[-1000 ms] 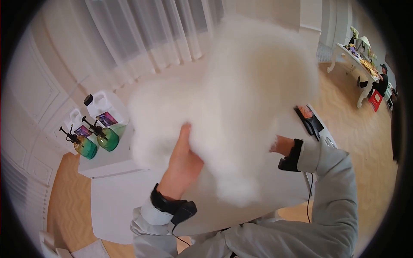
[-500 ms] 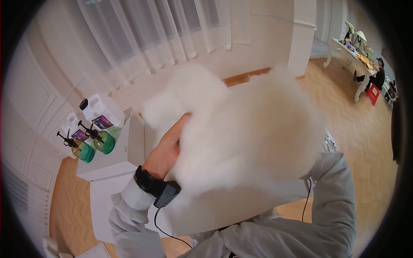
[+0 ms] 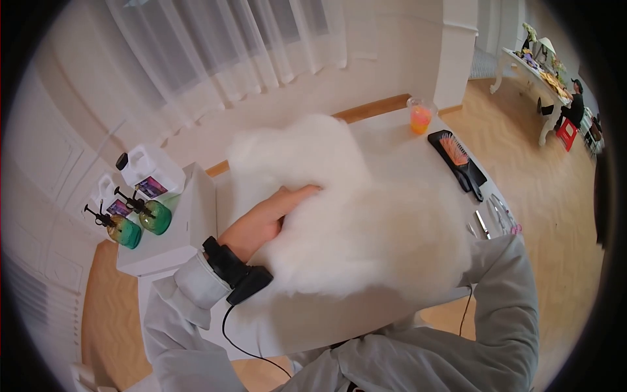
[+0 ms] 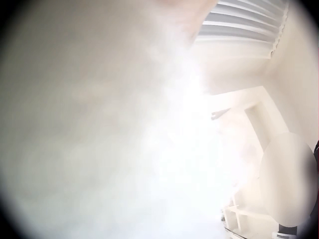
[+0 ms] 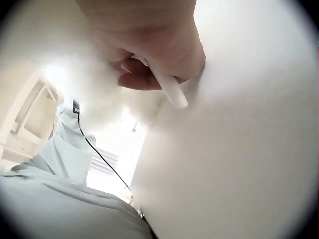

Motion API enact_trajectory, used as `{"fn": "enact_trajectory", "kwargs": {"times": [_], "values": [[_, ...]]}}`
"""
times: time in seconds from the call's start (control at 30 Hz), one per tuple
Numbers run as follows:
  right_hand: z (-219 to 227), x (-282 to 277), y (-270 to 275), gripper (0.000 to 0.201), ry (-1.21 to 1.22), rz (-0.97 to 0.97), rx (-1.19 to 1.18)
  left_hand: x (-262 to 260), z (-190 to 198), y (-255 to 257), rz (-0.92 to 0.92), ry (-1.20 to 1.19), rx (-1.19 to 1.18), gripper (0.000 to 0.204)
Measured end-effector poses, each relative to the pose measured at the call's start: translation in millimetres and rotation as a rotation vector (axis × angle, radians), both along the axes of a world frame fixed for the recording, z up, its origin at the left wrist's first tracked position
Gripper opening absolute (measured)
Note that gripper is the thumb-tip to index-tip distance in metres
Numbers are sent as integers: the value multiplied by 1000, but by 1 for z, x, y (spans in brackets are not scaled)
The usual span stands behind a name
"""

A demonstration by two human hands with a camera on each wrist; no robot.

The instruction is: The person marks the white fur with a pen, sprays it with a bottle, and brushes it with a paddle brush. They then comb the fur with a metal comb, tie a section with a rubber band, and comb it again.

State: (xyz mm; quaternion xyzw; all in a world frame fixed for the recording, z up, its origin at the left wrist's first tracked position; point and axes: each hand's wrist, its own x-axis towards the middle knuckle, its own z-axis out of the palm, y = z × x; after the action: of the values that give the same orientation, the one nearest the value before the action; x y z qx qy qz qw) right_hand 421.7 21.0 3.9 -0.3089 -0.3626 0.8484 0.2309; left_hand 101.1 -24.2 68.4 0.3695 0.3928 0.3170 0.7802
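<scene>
A: Where's the fluff (image 3: 392, 228)?
B: Over the surface (image 3: 281, 326), in front of the person. White, thick pile. Underside hidden, so can't tell if it rests or is held up.

A: Fingers?
B: Left hand (image 3: 264, 219) lies on the near-left side of the fluff, one digit straight along it, the rest sunk in. Can't tell if it's pinching or just pressing. Right hand (image 5: 154, 42) is behind the fluff from the head view; right wrist view shows its fingers curled round a white rod (image 5: 169, 88).

A: Rod joined to the fluff?
B: Grip covers that end. Can't tell.

A: How will it handle?
B: My guess: light for its bulk, very soft, squashes under little force. Pile probably tears out or mats if pinched. Rod looks stiff and smooth, maybe a bit slick.

A: Best hold?
B: I'd take the load on the rod, full wrap. On the fluff, flat broad contact, fingers deep in the pile, not the tips.

A: Around it?
B: Right of the fluff: brush (image 3: 454, 153), scissors (image 3: 501, 212), metal tool (image 3: 482, 224). Beyond it, to the right: cup (image 3: 420, 119). Left of it: box (image 3: 200, 209) carrying two sprayers (image 3: 155, 217), jugs (image 3: 153, 170) behind them.
</scene>
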Motion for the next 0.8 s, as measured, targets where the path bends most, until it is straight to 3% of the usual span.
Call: {"fn": "enact_trajectory", "kwargs": {"times": [0.07,0.2,0.27,0.4,0.47,0.5,0.57,0.6,0.67,0.7,0.77,0.8], "values": [[-17,21,-18,18,10,-2,-24,-3,-7,-3,-59,140,192,40],[-38,45,-39,18,21,0,-79,-1,-9,2,-3,204,86,41],[-38,27,-44,17,25,0,-116,-13,-23,8,-196,334,535,43],[-30,-53,-55,17,36,-8,-200,0,-9,10,-72,358,310,64],[-33,-69,-60,17,40,-6,-241,9,12,11,-161,880,35,77],[-37,-68,-64,17,41,-3,-258,8,12,8,-164,878,27,77],[-44,-66,-74,17,47,2,-291,-3,9,-3,-352,975,564,104],[-46,-62,-75,17,49,4,-306,-10,3,-12,-354,974,558,104],[-50,-53,-77,17,53,11,-335,-23,-12,-33,-375,1037,1249,120],[-50,-57,-78,17,56,15,-348,-17,-9,-43,-376,1037,1245,120],[-51,-59,-77,17,60,25,-372,4,5,-61,-299,1354,857,117],[-51,-57,-76,17,60,33,-386,2,3,-62,-297,1354,849,117]]}}
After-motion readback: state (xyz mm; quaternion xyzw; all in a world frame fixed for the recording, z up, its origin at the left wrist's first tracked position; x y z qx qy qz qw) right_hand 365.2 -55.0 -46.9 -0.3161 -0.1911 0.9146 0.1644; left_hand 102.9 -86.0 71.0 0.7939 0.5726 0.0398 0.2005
